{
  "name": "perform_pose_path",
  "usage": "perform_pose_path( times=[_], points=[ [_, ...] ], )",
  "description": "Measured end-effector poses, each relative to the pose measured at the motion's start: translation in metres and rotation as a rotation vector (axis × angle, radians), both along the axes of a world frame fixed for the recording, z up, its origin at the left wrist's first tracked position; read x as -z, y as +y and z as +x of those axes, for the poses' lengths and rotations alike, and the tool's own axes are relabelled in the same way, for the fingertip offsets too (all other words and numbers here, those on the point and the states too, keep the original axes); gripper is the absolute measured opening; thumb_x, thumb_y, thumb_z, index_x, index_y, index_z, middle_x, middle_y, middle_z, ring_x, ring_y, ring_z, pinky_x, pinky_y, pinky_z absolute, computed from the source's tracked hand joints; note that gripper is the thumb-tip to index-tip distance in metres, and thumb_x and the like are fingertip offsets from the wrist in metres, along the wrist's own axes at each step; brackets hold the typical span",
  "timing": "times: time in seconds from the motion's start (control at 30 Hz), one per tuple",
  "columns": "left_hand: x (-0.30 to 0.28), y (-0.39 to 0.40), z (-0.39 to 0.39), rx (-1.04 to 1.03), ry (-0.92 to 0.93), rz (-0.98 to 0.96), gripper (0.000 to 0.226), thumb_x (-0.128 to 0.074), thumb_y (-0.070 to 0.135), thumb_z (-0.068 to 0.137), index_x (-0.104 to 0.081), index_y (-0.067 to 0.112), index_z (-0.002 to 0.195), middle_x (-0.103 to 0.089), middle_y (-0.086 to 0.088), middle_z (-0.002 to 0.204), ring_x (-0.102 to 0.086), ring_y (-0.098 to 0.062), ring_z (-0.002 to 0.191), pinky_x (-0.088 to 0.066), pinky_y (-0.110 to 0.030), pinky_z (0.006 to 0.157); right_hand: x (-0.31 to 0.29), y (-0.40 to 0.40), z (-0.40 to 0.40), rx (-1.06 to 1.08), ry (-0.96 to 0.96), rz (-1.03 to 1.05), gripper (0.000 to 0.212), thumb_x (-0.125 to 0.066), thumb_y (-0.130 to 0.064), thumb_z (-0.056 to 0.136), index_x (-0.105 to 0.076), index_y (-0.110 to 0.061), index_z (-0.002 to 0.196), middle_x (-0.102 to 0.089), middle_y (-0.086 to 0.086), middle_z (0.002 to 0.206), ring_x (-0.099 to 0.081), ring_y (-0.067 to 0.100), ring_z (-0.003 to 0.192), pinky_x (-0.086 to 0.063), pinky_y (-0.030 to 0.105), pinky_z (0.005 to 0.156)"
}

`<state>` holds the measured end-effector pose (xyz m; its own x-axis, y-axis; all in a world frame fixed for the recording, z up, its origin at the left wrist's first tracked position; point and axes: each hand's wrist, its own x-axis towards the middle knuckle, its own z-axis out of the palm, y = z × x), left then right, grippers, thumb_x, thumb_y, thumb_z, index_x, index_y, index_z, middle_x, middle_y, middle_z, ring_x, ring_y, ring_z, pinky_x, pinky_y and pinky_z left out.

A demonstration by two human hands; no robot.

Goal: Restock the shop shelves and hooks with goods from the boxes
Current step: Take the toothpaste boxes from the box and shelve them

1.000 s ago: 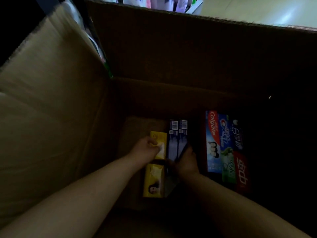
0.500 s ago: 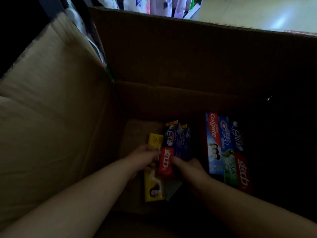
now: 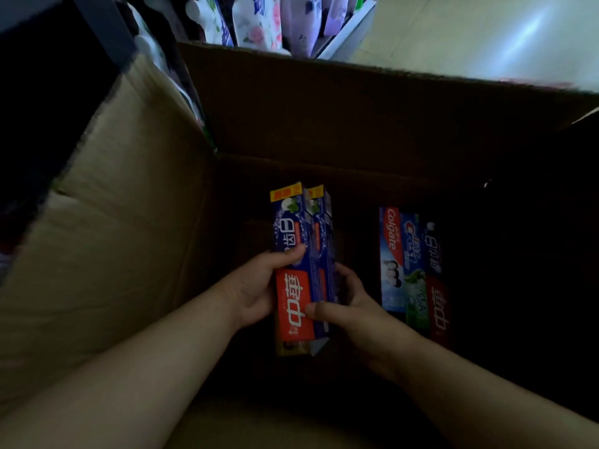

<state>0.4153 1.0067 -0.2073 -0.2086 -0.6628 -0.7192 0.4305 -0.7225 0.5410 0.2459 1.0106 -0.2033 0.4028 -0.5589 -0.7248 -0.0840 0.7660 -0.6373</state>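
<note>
Both hands are down in a big cardboard box (image 3: 136,241), grasping a pair of toothpaste cartons (image 3: 301,260) side by side. Long axis runs away from the person, yellow-tabbed ends pointing to the far box wall, near ends tipped toward the wrists. Cartons are dark blue w/ a red panel & white characters.

Left hand (image 3: 256,286) wraps the left edge, thumb across the blue face. Right hand (image 3: 343,303) grips the right edge, thumb on the red panel.

A yellow carton (image 3: 288,348) peeks out beneath. To the right, apart from the held pair, lie a Colgate carton (image 3: 392,257) & others. Box walls rise all round; left flap splays out.
</note>
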Motion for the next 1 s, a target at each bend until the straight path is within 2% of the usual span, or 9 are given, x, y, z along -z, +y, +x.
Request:
perform_pose_path(
  times=[0.1,0.23,0.3,0.37,0.5,0.63,0.73,0.93,1.0],
  points=[
    [-0.036,0.015,-0.002,-0.106,0.005,0.007,0.042,-0.065,0.030,0.073,-0.061,0.020,0.114,-0.072,-0.012,0.107,-0.067,-0.031,0.102,-0.051,-0.047,0.088,-0.042,0.006,0.003,-0.036,-0.014,-0.026,0.091,-0.076,-0.005,0.071,-0.026,-0.044,0.136,-0.058,-0.002,0.120,-0.065,0.016,0.101,-0.058,0.028,0.074],
    [-0.100,0.036,-0.004,-0.206,0.002,0.003,0.040,-0.065,0.033,0.073,-0.061,0.023,0.112,-0.074,-0.011,0.101,-0.070,-0.031,0.094,-0.054,-0.046,0.080,-0.101,0.023,0.008,-0.020,-0.056,-0.007,0.091,-0.077,-0.011,0.072,-0.025,-0.052,0.134,-0.054,-0.001,0.125,-0.064,0.020,0.106,-0.058,0.038,0.084],
    [-0.132,0.048,-0.003,-0.220,-0.014,-0.002,0.047,-0.066,0.035,0.071,-0.059,0.025,0.117,-0.073,-0.011,0.104,-0.070,-0.030,0.095,-0.054,-0.047,0.080,-0.132,0.037,0.011,0.003,-0.051,-0.006,0.085,-0.078,-0.023,0.072,-0.028,-0.055,0.132,-0.051,-0.004,0.128,-0.062,0.021,0.110,-0.056,0.043,0.088],
    [-0.160,0.059,-0.003,-0.213,-0.034,0.003,0.057,-0.068,0.037,0.069,-0.055,0.028,0.123,-0.072,-0.011,0.107,-0.070,-0.032,0.097,-0.053,-0.049,0.082,-0.159,0.051,0.013,0.042,-0.029,-0.008,0.074,-0.075,-0.035,0.071,-0.032,-0.058,0.126,-0.051,-0.007,0.127,-0.063,0.019,0.109,-0.057,0.043,0.088],
    [-0.197,0.079,-0.005,-0.217,-0.044,0.044,0.073,-0.077,0.041,0.066,-0.050,0.029,0.132,-0.070,-0.011,0.113,-0.068,-0.034,0.101,-0.050,-0.055,0.091,-0.199,0.072,0.015,0.105,0.000,0.033,0.057,-0.066,-0.036,0.080,-0.038,-0.051,0.126,-0.057,-0.007,0.121,-0.068,0.015,0.099,-0.059,0.036,0.080],
    [-0.231,0.093,-0.012,-0.244,-0.039,0.075,0.066,-0.070,0.030,0.069,-0.050,0.025,0.131,-0.070,-0.012,0.112,-0.068,-0.033,0.100,-0.053,-0.049,0.085,-0.231,0.082,0.007,0.157,0.045,0.088,0.045,-0.064,-0.033,0.080,-0.049,-0.038,0.122,-0.066,-0.004,0.112,-0.071,0.014,0.091,-0.059,0.033,0.075],
    [-0.253,0.100,-0.015,-0.242,-0.039,0.104,0.065,-0.069,0.032,0.069,-0.051,0.025,0.131,-0.070,-0.011,0.112,-0.068,-0.032,0.101,-0.053,-0.047,0.085,-0.253,0.088,-0.001,0.188,0.043,0.123,0.026,-0.060,-0.029,0.085,-0.056,-0.039,0.108,-0.069,-0.003,0.104,-0.072,0.014,0.088,-0.059,0.035,0.076],
    [-0.312,0.111,-0.015,-0.220,-0.031,0.169,0.059,-0.068,0.033,0.070,-0.055,0.021,0.126,-0.072,-0.013,0.106,-0.070,-0.032,0.094,-0.053,-0.044,0.078,-0.314,0.096,-0.016,0.161,0.066,0.136,0.040,-0.062,-0.033,0.078,-0.054,-0.036,0.118,-0.068,0.002,0.111,-0.072,0.017,0.090,-0.058,0.033,0.071],
    [-0.340,0.114,-0.013,-0.226,-0.034,0.177,0.059,-0.076,0.030,0.072,-0.054,0.020,0.127,-0.072,-0.014,0.106,-0.070,-0.033,0.094,-0.053,-0.046,0.079,-0.346,0.095,-0.020,0.126,0.067,0.127,0.040,-0.062,-0.033,0.077,-0.054,-0.035,0.116,-0.070,0.003,0.108,-0.072,0.017,0.089,-0.058,0.031,0.069]
  ],
)
